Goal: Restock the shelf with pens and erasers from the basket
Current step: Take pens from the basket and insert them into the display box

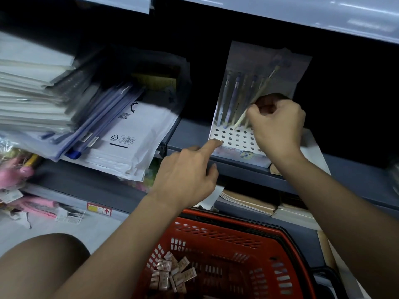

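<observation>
A white pen display stand (234,138) with rows of round holes sits on the grey shelf (190,134). Several purple pens (232,98) stand in its back holes. My right hand (278,124) is closed around a cream-coloured pen (257,98) that leans with its tip in a hole. My left hand (190,169) points its forefinger at the stand's front left corner and touches it. Below, a red basket (235,236) holds several small wrapped erasers (172,275) in its left corner.
Stacks of white paper pads (32,98), clear zip folders (90,126) and white mailers (131,143) crowd the shelf's left. Pink items (19,171) lie lower left. Brown notebooks (254,201) sit on the shelf below. My bare knee (43,264) is at bottom left.
</observation>
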`<state>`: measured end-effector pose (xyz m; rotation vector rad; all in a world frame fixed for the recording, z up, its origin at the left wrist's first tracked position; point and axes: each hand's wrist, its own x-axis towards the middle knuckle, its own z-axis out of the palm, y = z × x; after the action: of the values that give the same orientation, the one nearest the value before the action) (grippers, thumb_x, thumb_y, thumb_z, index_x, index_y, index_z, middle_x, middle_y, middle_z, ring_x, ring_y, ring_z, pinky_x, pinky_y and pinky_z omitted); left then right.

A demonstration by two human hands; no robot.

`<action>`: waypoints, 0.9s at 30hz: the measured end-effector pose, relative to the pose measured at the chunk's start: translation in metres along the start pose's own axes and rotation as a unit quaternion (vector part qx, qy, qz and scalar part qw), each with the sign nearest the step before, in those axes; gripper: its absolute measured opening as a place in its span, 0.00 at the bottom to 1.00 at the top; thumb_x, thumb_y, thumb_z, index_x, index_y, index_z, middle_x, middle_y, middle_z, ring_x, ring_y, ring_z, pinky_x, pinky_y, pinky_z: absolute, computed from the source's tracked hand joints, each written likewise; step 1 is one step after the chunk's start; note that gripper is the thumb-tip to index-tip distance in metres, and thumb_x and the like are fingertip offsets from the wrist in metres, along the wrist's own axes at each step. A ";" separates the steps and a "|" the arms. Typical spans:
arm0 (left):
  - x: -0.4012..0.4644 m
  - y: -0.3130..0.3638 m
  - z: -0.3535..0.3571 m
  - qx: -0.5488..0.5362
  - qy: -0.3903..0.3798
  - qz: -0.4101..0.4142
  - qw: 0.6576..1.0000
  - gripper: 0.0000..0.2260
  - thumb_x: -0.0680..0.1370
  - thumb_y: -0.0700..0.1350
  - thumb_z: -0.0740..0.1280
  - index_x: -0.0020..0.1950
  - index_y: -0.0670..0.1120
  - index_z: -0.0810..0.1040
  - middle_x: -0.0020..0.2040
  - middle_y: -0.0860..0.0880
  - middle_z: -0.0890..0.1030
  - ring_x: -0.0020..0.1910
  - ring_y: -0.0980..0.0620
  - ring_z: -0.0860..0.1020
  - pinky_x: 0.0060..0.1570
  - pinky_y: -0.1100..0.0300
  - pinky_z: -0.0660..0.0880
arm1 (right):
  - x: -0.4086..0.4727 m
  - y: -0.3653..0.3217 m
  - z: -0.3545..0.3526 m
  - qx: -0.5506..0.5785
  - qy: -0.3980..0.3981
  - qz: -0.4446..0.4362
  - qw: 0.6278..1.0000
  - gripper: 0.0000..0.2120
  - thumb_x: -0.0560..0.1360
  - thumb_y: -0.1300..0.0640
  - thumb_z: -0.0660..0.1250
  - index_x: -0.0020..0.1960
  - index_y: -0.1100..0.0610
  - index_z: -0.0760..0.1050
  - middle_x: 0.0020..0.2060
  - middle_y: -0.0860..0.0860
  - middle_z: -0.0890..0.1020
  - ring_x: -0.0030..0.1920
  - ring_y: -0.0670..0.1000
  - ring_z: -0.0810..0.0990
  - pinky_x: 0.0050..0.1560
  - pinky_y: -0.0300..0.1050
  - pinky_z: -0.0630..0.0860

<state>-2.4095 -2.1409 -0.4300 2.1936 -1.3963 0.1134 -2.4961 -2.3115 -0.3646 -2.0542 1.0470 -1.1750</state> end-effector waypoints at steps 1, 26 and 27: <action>0.000 0.000 0.000 -0.001 -0.002 -0.002 1.000 0.23 0.81 0.54 0.61 0.76 0.63 0.63 0.45 0.53 0.81 0.42 0.45 0.81 0.37 0.55 0.72 | 0.001 0.000 0.001 -0.012 -0.001 0.002 1.000 0.08 0.73 0.53 0.69 0.39 0.55 0.83 0.30 0.47 0.81 0.31 0.47 0.78 0.30 0.35 0.72; 0.000 0.001 0.001 -0.002 0.005 -0.017 1.000 0.19 0.83 0.56 0.58 0.75 0.65 0.64 0.46 0.52 0.83 0.44 0.44 0.82 0.39 0.53 0.73 | 0.002 0.005 0.020 -0.087 -0.070 -0.022 0.993 0.07 0.74 0.54 0.70 0.43 0.54 0.86 0.29 0.44 0.82 0.39 0.48 0.84 0.43 0.41 0.79; -0.001 0.001 0.001 -0.004 0.004 -0.017 1.000 0.19 0.83 0.56 0.58 0.74 0.65 0.64 0.46 0.52 0.83 0.44 0.43 0.82 0.40 0.52 0.75 | 0.001 0.005 0.020 -0.086 -0.070 -0.020 0.994 0.07 0.74 0.55 0.70 0.42 0.54 0.86 0.29 0.44 0.81 0.38 0.48 0.84 0.43 0.41 0.80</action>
<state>-2.4107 -2.1411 -0.4308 2.2067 -1.3525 0.1055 -2.4797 -2.3139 -0.3774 -2.2643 1.0750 -0.9720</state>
